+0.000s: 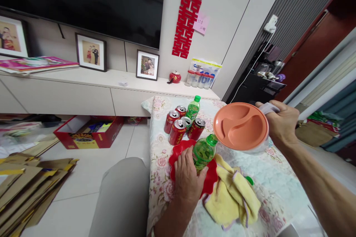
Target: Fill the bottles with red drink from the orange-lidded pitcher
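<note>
My left hand [187, 176] is closed around the lower part of a green plastic bottle [204, 152] with a green cap. The bottle is over a red scalloped tray [178, 151], partly hidden by my hand. My right hand [282, 120] grips the handle of a pitcher [240, 126] with an orange lid, raised above the table; its body is mostly hidden under the lid. Just right of the tray lies a crumpled yellow cloth [232, 192], with a green cap [249, 180] beside it.
Several opened red cans [178, 132] and a second green bottle [193, 107] stand on the flowered tablecloth [161, 148]. Behind are glass jars [198, 80] on a white cabinet [83, 92]. A red box [89, 133] and flattened cardboard [30, 192] lie on the floor.
</note>
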### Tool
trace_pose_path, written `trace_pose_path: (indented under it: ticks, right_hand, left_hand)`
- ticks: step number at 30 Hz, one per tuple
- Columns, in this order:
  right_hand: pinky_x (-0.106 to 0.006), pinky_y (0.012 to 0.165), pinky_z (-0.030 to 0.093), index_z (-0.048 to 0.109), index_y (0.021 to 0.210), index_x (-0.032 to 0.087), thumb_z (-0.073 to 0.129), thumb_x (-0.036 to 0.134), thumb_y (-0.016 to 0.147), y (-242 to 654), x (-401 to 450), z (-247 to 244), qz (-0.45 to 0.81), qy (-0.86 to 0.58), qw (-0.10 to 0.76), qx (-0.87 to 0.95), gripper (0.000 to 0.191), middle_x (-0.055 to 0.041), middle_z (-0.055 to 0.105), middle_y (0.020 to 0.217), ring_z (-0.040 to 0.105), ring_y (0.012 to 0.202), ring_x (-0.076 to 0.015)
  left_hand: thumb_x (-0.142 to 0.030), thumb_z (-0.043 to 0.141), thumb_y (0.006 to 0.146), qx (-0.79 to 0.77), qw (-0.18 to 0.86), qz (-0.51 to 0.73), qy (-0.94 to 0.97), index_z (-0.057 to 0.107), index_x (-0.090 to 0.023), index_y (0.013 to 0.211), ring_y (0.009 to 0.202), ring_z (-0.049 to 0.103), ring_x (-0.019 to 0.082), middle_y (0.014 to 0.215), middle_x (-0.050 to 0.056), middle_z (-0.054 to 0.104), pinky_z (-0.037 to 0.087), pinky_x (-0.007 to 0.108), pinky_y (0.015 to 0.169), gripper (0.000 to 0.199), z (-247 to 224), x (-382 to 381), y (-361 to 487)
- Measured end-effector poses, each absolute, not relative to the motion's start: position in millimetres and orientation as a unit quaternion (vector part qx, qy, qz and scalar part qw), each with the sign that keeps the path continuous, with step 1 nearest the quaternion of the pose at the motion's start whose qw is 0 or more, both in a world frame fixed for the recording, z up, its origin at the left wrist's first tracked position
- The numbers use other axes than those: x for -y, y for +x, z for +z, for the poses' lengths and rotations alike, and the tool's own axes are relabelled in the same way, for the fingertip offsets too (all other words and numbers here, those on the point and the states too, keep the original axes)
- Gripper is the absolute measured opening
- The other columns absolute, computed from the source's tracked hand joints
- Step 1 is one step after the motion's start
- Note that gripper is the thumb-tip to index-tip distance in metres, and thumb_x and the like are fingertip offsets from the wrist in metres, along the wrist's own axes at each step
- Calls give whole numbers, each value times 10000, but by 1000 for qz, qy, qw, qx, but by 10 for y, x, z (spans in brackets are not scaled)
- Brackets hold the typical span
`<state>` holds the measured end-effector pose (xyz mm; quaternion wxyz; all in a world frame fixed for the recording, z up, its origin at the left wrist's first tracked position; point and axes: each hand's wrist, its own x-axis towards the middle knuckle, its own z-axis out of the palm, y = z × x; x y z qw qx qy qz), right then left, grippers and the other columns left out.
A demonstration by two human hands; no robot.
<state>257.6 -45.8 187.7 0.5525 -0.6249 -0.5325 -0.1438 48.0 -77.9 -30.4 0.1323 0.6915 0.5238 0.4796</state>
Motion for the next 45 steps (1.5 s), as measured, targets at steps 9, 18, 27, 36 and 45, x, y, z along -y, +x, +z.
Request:
trace_pose_path:
  ticks: [9, 18, 27, 36, 45]
  right_hand:
    - [-248, 479, 154, 307, 499, 211, 709, 348, 679, 2596, 445, 1873, -147, -629, 549, 531, 461, 64, 229, 546, 231, 559, -83]
    - [-251, 479, 158, 324, 499, 209, 702, 348, 688, 2590, 445, 1874, -148, -627, 548, 533, 445, 66, 234, 534, 234, 553, -85]
    - [-254, 481, 159, 331, 497, 207, 705, 336, 693, 2604, 439, 1871, -145, -626, 547, 537, 441, 66, 240, 542, 236, 555, -84]
    - [-251, 480, 154, 322, 493, 209, 713, 356, 688, 2598, 436, 1874, -149, -626, 547, 536, 461, 65, 236, 534, 236, 548, -84]
    - [-256, 478, 159, 322, 504, 209, 702, 327, 693, 2602, 436, 1870, -145, -624, 549, 537, 440, 68, 233, 541, 233, 553, -83]
  left_hand:
    - [-171, 777, 747, -520, 133, 485, 690, 430, -164, 1366, 1163, 631, 350, 1281, 157, 646, 520, 526, 973, 710, -315, 782, 482]
    - [-154, 778, 749, -519, 128, 484, 693, 433, -144, 1362, 1178, 623, 345, 1290, 167, 645, 518, 522, 988, 703, -312, 783, 482]
    - [-159, 765, 763, -522, 138, 479, 692, 416, -153, 1369, 1190, 612, 352, 1302, 162, 632, 512, 537, 995, 699, -308, 792, 482]
    - [-164, 754, 758, -520, 138, 487, 688, 432, -171, 1375, 1178, 620, 345, 1295, 156, 636, 515, 524, 981, 695, -327, 785, 487]
    - [-162, 768, 755, -524, 136, 478, 691, 438, -142, 1365, 1185, 616, 341, 1298, 165, 638, 512, 517, 995, 694, -315, 789, 479]
